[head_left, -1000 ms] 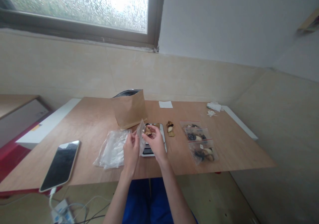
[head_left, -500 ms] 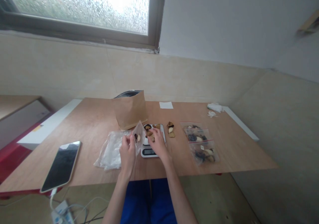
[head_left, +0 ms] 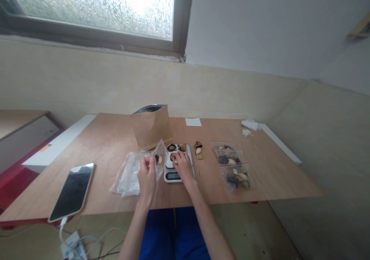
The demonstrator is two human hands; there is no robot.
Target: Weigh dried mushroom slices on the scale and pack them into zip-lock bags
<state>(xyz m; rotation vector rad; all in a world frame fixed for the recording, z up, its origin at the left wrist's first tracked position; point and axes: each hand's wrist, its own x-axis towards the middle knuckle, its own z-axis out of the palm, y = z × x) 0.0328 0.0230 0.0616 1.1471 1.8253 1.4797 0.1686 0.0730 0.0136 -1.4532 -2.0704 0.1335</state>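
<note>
My left hand is closed on the edge of a small clear plastic bag, tilted upright. Inside it sit a dark piece and a pale piece. Over the white kitchen scale, my right hand has its fingers curled down around a brown dried piece, partly hidden by them. Farther back on the scale's plate lie a dark curled slice and a brown dried piece. The scale's display faces me, its digits unreadable.
Spare clear bags lie left of the scale, behind them an open brown paper pouch. To the right are a short row of dried pieces and several filled zip bags. A phone with a cable rests left.
My right hand has drawn back slightly towards me and right across the scale, uncovering the pieces at its back. My left hand and its bag have barely moved.
</note>
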